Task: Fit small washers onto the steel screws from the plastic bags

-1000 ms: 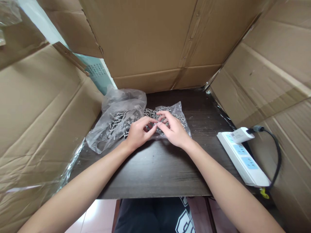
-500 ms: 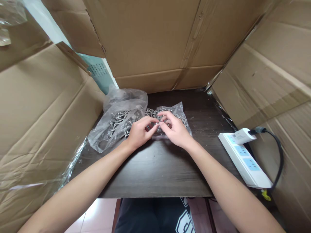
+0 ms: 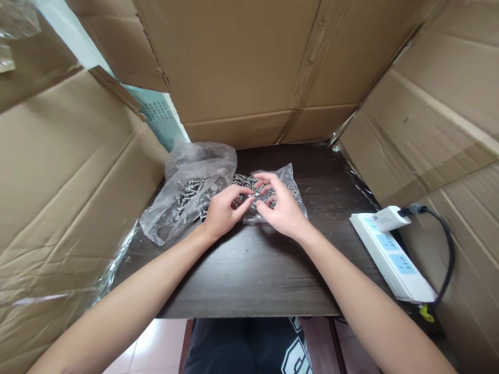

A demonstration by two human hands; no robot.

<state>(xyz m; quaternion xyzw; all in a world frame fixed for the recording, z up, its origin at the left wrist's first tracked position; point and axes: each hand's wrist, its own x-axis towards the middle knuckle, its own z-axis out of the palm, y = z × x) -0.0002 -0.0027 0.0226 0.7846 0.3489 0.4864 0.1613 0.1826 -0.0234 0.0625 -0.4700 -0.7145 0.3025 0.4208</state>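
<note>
My left hand (image 3: pixel 228 209) pinches a small metal bolt (image 3: pixel 254 195) between thumb and fingertips, its shaft pointing right. Close beside it, my right hand (image 3: pixel 281 208) is curved with thumb and fingers apart, around the bolt's free end. I see nothing held in the right hand. Beneath the hands lies a clear plastic bag (image 3: pixel 289 174) with nuts and washers (image 3: pixel 295 196). To the left, a larger clear plastic bag (image 3: pixel 156 221) holds many loose bolts (image 3: pixel 189 195). More bolts (image 3: pixel 244 180) lie between the two bags, partly hidden by my hands.
The dark wooden table (image 3: pixel 249 280) has cardboard walls at the back (image 3: pixel 241 67), left (image 3: pixel 58 171) and right (image 3: pixel 440 104). A white power strip (image 3: pixel 393 259) lies at the right edge with a plugged-in white adapter (image 3: pixel 390 218) and black cable (image 3: pixel 452 249).
My right thumb and fingers have spread apart from the bolt, which now shows between the hands. My left hand keeps its pinch in nearly the same place.
</note>
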